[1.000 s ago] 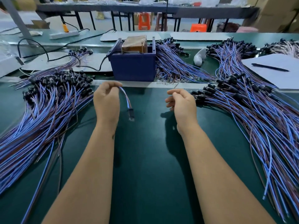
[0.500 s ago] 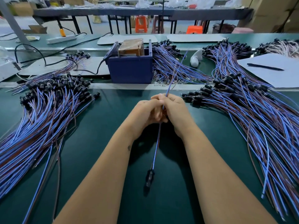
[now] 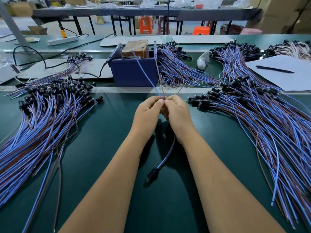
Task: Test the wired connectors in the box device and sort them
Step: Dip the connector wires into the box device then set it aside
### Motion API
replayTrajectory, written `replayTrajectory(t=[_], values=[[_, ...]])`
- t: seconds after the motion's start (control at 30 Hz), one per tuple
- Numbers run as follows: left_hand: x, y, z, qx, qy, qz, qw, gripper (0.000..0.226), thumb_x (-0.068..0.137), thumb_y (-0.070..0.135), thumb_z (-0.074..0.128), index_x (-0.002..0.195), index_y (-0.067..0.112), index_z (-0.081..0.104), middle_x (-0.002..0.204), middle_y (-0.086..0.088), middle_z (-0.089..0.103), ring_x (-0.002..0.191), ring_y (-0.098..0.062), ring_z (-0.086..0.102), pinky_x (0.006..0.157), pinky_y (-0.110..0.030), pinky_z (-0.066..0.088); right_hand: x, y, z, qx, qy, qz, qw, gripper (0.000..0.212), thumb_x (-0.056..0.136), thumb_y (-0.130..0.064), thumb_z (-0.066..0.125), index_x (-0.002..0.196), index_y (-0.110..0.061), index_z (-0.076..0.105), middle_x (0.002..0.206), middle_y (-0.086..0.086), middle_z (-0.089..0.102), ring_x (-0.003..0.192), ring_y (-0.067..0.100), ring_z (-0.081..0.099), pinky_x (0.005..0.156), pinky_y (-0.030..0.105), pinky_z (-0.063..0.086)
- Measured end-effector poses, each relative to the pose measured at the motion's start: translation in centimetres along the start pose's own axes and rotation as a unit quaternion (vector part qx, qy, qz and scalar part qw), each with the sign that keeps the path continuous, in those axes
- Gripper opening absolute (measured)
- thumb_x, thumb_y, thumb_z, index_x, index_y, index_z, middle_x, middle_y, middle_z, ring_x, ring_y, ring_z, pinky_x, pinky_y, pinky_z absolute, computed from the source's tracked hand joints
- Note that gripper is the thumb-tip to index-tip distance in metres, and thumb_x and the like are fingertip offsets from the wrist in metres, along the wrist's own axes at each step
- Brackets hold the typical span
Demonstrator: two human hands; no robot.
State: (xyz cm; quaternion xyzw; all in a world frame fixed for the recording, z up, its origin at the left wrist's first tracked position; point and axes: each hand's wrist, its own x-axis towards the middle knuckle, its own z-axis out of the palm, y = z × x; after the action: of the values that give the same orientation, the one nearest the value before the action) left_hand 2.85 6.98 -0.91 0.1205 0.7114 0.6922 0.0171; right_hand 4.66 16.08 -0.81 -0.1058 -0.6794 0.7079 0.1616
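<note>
A green-topped counter [image 3: 104,165] runs across the room. Behind it stands a long dark table [image 3: 117,12] on black legs, orange stools [image 3: 145,25] beneath, cardboard boxes [image 3: 277,12] stacked at right, pale floor.

One wired connector [image 3: 152,174]: black plug end hangs below and between the wrists, its blue and brown leads running up into the pinched fingertips of both hands. Above the fingertips the leads part; the blue reaches the blue box device [image 3: 134,73] directly ahead of the hands. Left pile [image 3: 50,118] of connectors lies left of the left hand; right pile [image 3: 252,115] right of the right hand.
</note>
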Motion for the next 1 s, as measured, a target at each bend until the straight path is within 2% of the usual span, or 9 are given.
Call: replayTrajectory(t=[0.07, 0.2, 0.27, 0.33, 0.43, 0.57, 0.67, 0.83, 1.0], values=[[0.0, 0.0, 0.0, -0.032, 0.006, -0.006, 0.999, 0.021, 0.098, 0.01, 0.051, 0.101, 0.014, 0.072, 0.093, -0.01, 0.069, 0.085, -0.017, 0.061, 0.085, -0.033, 0.05, -0.1, 0.1, -0.1, -0.048, -0.011, -0.025, 0.998, 0.024, 0.095, -0.008, 0.051, 0.073, -0.017, 0.052, 0.065, -0.006, 0.056, 0.06, 0.007, 0.05, 0.062, 0.024, 0.04], [0.3, -0.3, -0.4, -0.059, 0.045, -0.019, 0.997, 0.023, 0.098, 0.014, 0.056, 0.085, 0.022, 0.074, 0.089, -0.015, 0.07, 0.082, -0.022, 0.061, 0.086, -0.044, 0.053, -0.3, 0.3, 0.0, -0.076, -0.037, -0.057, 0.995, 0.02, 0.097, -0.011, 0.055, 0.079, -0.016, 0.059, 0.065, -0.001, 0.063, 0.054, 0.007, 0.053, 0.057, 0.027, 0.044], [0.5, -0.4, -0.8, -0.064, 0.084, -0.021, 0.994, 0.025, 0.098, 0.015, 0.056, 0.083, 0.023, 0.073, 0.084, -0.002, 0.074, 0.08, -0.018, 0.067, 0.081, -0.041, 0.057, -0.4, 0.3, 0.2, -0.092, -0.03, -0.064, 0.993, 0.018, 0.098, -0.012, 0.054, 0.081, -0.018, 0.058, 0.072, 0.006, 0.067, 0.062, 0.014, 0.059, 0.06, 0.031, 0.049], [0.9, -0.5, -1.5, -0.059, 0.121, -0.02, 0.991, 0.025, 0.101, 0.018, 0.051, 0.084, 0.023, 0.069, 0.073, 0.006, 0.072, 0.07, -0.013, 0.069, 0.066, -0.029, 0.057, -0.4, 0.3, 0.1, -0.081, -0.003, -0.064, 0.995, 0.017, 0.099, -0.015, 0.052, 0.084, -0.021, 0.056, 0.069, 0.006, 0.065, 0.059, 0.016, 0.058, 0.056, 0.027, 0.047], [1.4, -0.7, -3.0, -0.031, 0.157, -0.017, 0.987, 0.025, 0.102, 0.021, 0.046, 0.086, 0.022, 0.065, 0.046, 0.008, 0.054, 0.04, -0.01, 0.05, 0.042, -0.019, 0.04, -0.2, 0.2, -0.3, -0.053, 0.047, -0.071, 0.995, 0.015, 0.1, -0.02, 0.051, 0.087, -0.024, 0.059, 0.05, -0.005, 0.046, 0.045, 0.012, 0.042, 0.048, 0.025, 0.038], [2.1, -1.0, -4.7, 0.029, 0.18, -0.034, 0.983, 0.028, 0.099, 0.022, 0.042, 0.084, 0.026, 0.065, 0.043, 0.013, 0.034, 0.038, -0.008, 0.027, 0.04, -0.021, 0.024, 0.0, 0.3, -0.5, -0.071, 0.063, -0.072, 0.993, 0.022, 0.099, -0.018, 0.047, 0.086, -0.027, 0.062, 0.044, -0.015, 0.038, 0.047, 0.007, 0.031, 0.049, 0.023, 0.03], [2.4, -0.9, -5.4, 0.033, 0.214, -0.085, 0.972, 0.033, 0.088, 0.014, 0.037, 0.085, 0.022, 0.068, 0.049, 0.008, 0.033, 0.038, -0.008, 0.026, 0.038, -0.019, 0.022, 0.2, 0.3, -0.3, -0.055, 0.055, -0.033, 0.996, 0.028, 0.094, -0.007, 0.042, 0.086, -0.023, 0.063, 0.043, -0.017, 0.038, 0.046, 0.004, 0.03, 0.05, 0.022, 0.028], [2.2, -1.1, -5.5, 0.005, 0.201, -0.053, 0.978, 0.029, 0.095, 0.011, 0.035, 0.088, 0.023, 0.061, 0.045, 0.012, 0.046, 0.038, -0.006, 0.037, 0.041, -0.02, 0.032, 0.0, 0.3, -0.1, -0.051, 0.046, -0.059, 0.996, 0.03, 0.099, -0.008, 0.041, 0.099, -0.028, 0.063, 0.053, -0.005, 0.038, 0.048, 0.009, 0.032, 0.049, 0.023, 0.032], [2.4, -1.4, -5.5, 0.02, 0.205, -0.044, 0.978, 0.028, 0.098, 0.014, 0.036, 0.091, 0.025, 0.061, 0.042, 0.014, 0.041, 0.04, -0.006, 0.033, 0.042, -0.02, 0.029, 0.3, 0.7, 0.0, -0.077, 0.062, -0.058, 0.993, 0.027, 0.1, -0.013, 0.04, 0.112, -0.022, 0.063, 0.046, -0.016, 0.042, 0.046, 0.004, 0.031, 0.049, 0.019, 0.03]])
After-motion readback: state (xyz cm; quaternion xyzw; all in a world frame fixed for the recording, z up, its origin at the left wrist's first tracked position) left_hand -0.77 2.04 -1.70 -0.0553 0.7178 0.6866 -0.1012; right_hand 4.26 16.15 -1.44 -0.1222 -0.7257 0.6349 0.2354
